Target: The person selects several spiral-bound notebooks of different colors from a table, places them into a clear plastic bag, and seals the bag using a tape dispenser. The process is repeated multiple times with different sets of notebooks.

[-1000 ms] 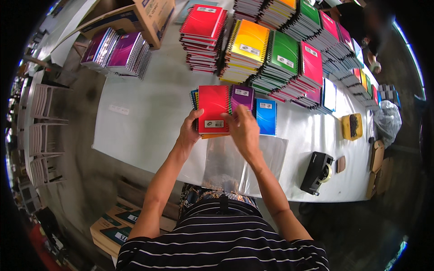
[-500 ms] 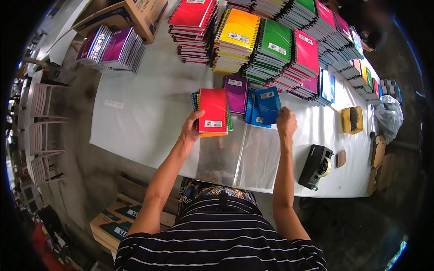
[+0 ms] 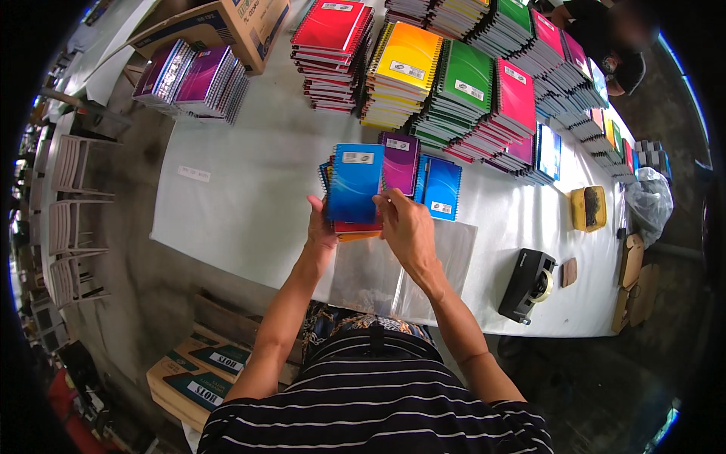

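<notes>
My left hand [image 3: 321, 231] is closed around the left side of a small stack of spiral notebooks, its thumb standing out beside them. A blue notebook [image 3: 354, 189] lies over that stack, pinched at its lower right corner by my right hand [image 3: 407, 227]. Beneath it shows the lower edge of a red notebook [image 3: 357, 226], with an orange one under that. Just beyond my right hand, a purple notebook [image 3: 401, 166] and another blue notebook [image 3: 443, 185] rest on the table. Clear plastic sleeves [image 3: 448, 257] lie flat below my right hand.
Tall piles of notebooks, red [image 3: 327, 26], yellow [image 3: 407, 57], green [image 3: 465, 76] and pink [image 3: 516, 94], line the far side. A black tape dispenser [image 3: 523, 284] and a yellow container [image 3: 588, 208] stand at right. A cardboard box [image 3: 219, 30] is far left. Another person [image 3: 624, 64] stands far right.
My right hand has carried a blue notebook leftward from the blue pile onto the stack in my left hand. It now covers most of the red notebook. My left thumb has lifted off the red cover.
</notes>
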`<action>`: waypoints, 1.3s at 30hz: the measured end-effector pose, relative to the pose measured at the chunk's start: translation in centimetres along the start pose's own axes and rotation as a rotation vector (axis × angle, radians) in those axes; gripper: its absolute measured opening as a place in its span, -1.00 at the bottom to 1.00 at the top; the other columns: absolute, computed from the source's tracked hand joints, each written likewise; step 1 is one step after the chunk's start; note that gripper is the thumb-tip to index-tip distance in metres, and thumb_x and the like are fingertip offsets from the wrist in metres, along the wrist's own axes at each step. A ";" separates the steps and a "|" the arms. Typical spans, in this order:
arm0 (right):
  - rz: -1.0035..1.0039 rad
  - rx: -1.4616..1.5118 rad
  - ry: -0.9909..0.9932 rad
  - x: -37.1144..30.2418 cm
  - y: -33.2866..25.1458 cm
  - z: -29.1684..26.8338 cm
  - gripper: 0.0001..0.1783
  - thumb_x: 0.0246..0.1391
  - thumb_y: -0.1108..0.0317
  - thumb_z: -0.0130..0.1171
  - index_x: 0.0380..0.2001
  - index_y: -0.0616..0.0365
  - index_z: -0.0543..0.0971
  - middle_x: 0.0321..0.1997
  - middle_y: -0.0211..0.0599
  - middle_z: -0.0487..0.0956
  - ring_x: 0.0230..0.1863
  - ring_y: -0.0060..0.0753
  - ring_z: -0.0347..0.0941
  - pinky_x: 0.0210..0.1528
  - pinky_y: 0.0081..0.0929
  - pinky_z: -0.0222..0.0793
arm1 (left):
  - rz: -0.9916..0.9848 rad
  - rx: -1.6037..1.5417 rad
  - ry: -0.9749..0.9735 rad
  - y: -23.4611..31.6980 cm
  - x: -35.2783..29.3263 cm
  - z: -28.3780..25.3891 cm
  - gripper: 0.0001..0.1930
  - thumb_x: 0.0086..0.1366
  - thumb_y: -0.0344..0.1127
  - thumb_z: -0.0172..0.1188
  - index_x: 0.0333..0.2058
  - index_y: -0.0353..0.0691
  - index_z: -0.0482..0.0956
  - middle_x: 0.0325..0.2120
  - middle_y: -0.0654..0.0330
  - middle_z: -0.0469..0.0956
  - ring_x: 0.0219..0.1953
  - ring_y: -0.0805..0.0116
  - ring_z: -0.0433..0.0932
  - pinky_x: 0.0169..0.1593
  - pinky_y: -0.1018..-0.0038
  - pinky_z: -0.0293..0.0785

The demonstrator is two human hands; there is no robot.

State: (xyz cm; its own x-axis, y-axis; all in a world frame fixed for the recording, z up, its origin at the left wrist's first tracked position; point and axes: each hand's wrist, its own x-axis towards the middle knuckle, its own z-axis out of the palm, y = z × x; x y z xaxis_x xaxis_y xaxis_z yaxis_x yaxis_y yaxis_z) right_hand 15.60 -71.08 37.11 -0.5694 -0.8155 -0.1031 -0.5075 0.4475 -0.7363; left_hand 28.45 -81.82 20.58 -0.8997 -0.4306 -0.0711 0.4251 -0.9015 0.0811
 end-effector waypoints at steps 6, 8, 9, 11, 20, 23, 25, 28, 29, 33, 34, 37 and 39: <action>-0.383 -0.313 0.347 4.8 8.1 2.1 -0.57 -0.03 0.55 0.15 -0.01 0.19 0.52 0.04 -0.01 0.53 0.02 0.02 0.49 0.04 -0.16 0.42 | 0.060 0.078 0.236 2.1 -1.0 -1.3 -0.38 0.17 -0.08 0.33 0.10 -0.33 0.38 -0.01 -0.01 0.53 0.01 0.13 0.54 0.10 0.14 0.49; -0.477 -0.551 0.295 4.5 11.5 4.9 -0.52 0.00 0.54 0.12 0.07 0.14 0.50 0.14 -0.07 0.49 0.16 -0.03 0.41 0.21 -0.21 0.31 | 0.061 0.087 0.237 2.9 -1.3 -1.9 -0.40 0.17 -0.12 0.33 0.09 -0.34 0.39 -0.02 -0.01 0.54 0.00 0.13 0.55 0.10 0.15 0.49; -0.520 -0.671 0.270 4.4 12.2 5.6 -0.49 0.02 0.54 0.10 0.11 0.12 0.49 0.19 -0.09 0.47 0.23 -0.05 0.37 0.30 -0.23 0.26 | 0.063 0.107 0.232 3.2 -1.3 -1.7 -0.40 0.17 -0.13 0.33 0.09 -0.34 0.39 -0.02 -0.01 0.54 0.00 0.13 0.55 0.10 0.15 0.49; -0.530 -0.613 0.174 4.6 13.4 5.4 -0.50 0.01 0.52 0.06 0.09 0.14 0.50 0.22 -0.05 0.44 0.25 -0.03 0.35 0.31 -0.21 0.24 | 0.050 0.128 0.248 4.0 -1.6 -1.8 -0.40 0.17 -0.15 0.34 0.10 -0.34 0.38 -0.03 -0.01 0.54 -0.01 0.13 0.55 0.11 0.15 0.48; -0.692 0.326 -0.137 5.3 3.6 -11.8 -0.84 -0.11 0.64 0.20 -0.41 0.20 0.63 -0.27 -0.21 0.65 0.04 -0.17 0.49 0.20 -0.14 0.27 | -0.098 0.268 0.319 4.5 -1.7 -1.5 -0.41 0.17 -0.19 0.33 0.11 -0.29 0.36 -0.06 0.05 0.55 -0.04 0.17 0.57 0.09 0.19 0.52; -0.740 0.580 -0.493 6.4 4.3 -13.2 -0.92 -0.09 0.47 0.22 -0.45 0.20 0.62 -0.20 -0.14 0.63 0.21 0.00 0.31 0.27 0.00 0.13 | -0.234 0.263 0.280 0.7 0.2 0.7 -0.41 0.16 -0.20 0.33 0.11 -0.28 0.36 -0.04 0.06 0.54 -0.03 0.21 0.57 0.08 0.21 0.52; -0.684 0.527 -0.626 7.7 5.1 -11.9 -0.92 -0.15 0.53 0.21 -0.49 0.17 0.62 -0.11 -0.16 0.61 0.25 0.01 0.26 0.29 -0.01 0.10 | -0.228 0.260 0.278 -1.5 0.2 -0.4 -0.37 0.13 -0.17 0.35 0.13 -0.28 0.35 -0.03 0.07 0.53 -0.03 0.24 0.56 0.07 0.25 0.52; -0.733 0.291 -0.427 7.1 7.9 -10.8 -0.78 -0.19 0.70 0.16 -0.44 0.18 0.63 -0.11 -0.17 0.62 0.18 -0.18 0.37 0.24 -0.17 0.22 | -0.325 0.232 0.204 -5.0 1.1 0.7 -0.34 0.11 -0.14 0.36 0.13 -0.28 0.34 -0.04 0.08 0.53 -0.03 0.24 0.56 0.07 0.27 0.52; -0.637 0.334 -0.343 6.8 8.9 -12.0 -0.76 -0.17 0.73 0.13 -0.42 0.20 0.63 -0.11 -0.18 0.62 0.13 -0.19 0.42 0.19 -0.23 0.28 | -0.348 0.228 0.182 -5.7 1.1 1.3 -0.33 0.10 -0.14 0.36 0.14 -0.27 0.34 -0.04 0.09 0.53 -0.03 0.24 0.56 0.06 0.28 0.52; -0.257 0.437 0.320 5.2 17.1 -19.0 -0.75 0.04 0.68 0.08 -0.21 0.27 0.61 -0.19 -0.21 0.64 -0.16 -0.33 0.59 -0.08 -0.47 0.48 | -0.425 0.226 0.119 -7.6 1.5 2.6 -0.29 0.08 -0.10 0.37 0.15 -0.27 0.33 -0.05 0.11 0.52 -0.04 0.23 0.55 0.05 0.31 0.52; 0.044 0.217 0.544 5.8 18.8 -21.1 -0.70 0.05 0.51 0.21 -0.10 0.24 0.57 -0.15 -0.15 0.63 -0.13 -0.26 0.58 -0.06 -0.41 0.47 | -0.434 0.228 0.115 -8.1 1.5 2.6 -0.28 0.07 -0.09 0.37 0.15 -0.26 0.32 -0.05 0.11 0.52 -0.04 0.23 0.55 0.05 0.32 0.52; 0.535 -0.658 0.811 8.7 29.8 -25.3 -0.32 -0.14 0.00 0.44 -0.03 0.26 0.58 -0.04 0.17 0.52 -0.05 -0.08 0.49 -0.07 -0.14 0.40 | -0.468 0.234 0.104 -10.0 2.3 2.1 -0.26 0.05 -0.08 0.38 0.16 -0.26 0.31 -0.06 0.13 0.52 -0.05 0.23 0.55 0.05 0.33 0.51; 0.643 -0.452 0.687 10.0 32.6 -27.5 -0.35 -0.13 0.04 0.44 -0.06 0.29 0.57 -0.11 0.13 0.52 -0.12 -0.06 0.47 -0.11 -0.11 0.38 | -0.438 0.271 0.154 -10.8 2.5 3.1 -0.24 0.04 -0.08 0.39 0.16 -0.26 0.31 -0.07 0.13 0.51 -0.05 0.23 0.55 0.04 0.34 0.51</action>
State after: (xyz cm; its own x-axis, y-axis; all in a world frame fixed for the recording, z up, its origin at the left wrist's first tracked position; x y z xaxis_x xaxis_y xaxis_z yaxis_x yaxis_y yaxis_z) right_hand -24.38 -54.55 30.47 -0.9913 -0.0543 0.1197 -0.0927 0.9343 -0.3441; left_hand 21.34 -73.04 22.61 -0.9535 -0.0363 -0.2993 -0.0460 -0.9637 0.2631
